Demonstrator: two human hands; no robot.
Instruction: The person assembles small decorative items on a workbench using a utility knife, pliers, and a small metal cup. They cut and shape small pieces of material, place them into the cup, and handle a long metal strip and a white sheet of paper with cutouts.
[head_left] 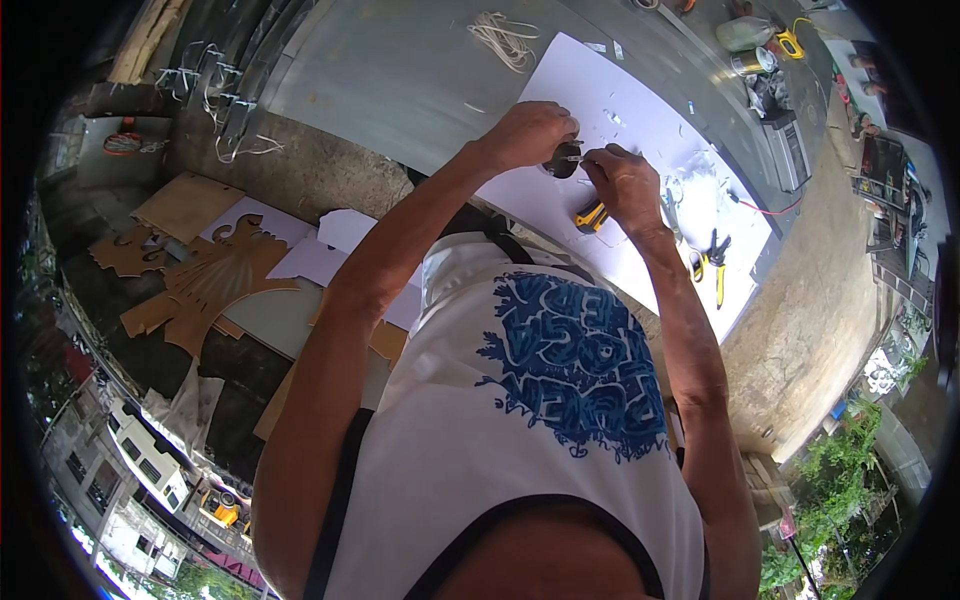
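Bare grey tabletop (pixel 390 85) offers passage left of the white sheet (pixel 560 85), short of a white cord coil (pixel 503 42); a yellow-and-black tool (pixel 591 216) blocks the right hand's (pixel 628 185) near side, yellow-handled pliers (pixel 719 285) the near right.

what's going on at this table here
The person's left hand holds a small dark round object over a white sheet on a grey table. The right hand is close beside it; whether it touches is too small to tell. A yellow-and-black tool and yellow-handled pliers lie on the sheet.
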